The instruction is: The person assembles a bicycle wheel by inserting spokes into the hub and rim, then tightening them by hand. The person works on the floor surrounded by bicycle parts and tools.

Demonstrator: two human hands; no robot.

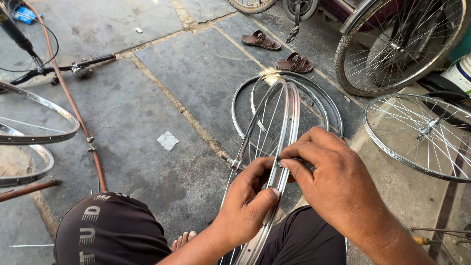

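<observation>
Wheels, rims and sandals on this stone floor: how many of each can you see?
Spoked wheels: 3, namely the one in both hands, one lying flat at right, one with a tyre standing behind it.
Bare rims lying beyond the held wheel: 2.
Rims at the left edge: 2.
Brown sandals: 2.
Total: 9. A tyre at the top edge is cut off, not counted.

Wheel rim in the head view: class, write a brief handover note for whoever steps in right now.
Left hand: grips the upright spoked rim from the side, thumb on its edge.
Right hand: fingertips pinch the rim's edge just above.
Rim stands between the knees; spokes run to a hub.
Bare rims lie flat on the stone floor behind.
A laced wheel lies to the right.
Whether the lacing is finished cannot be told.
</observation>
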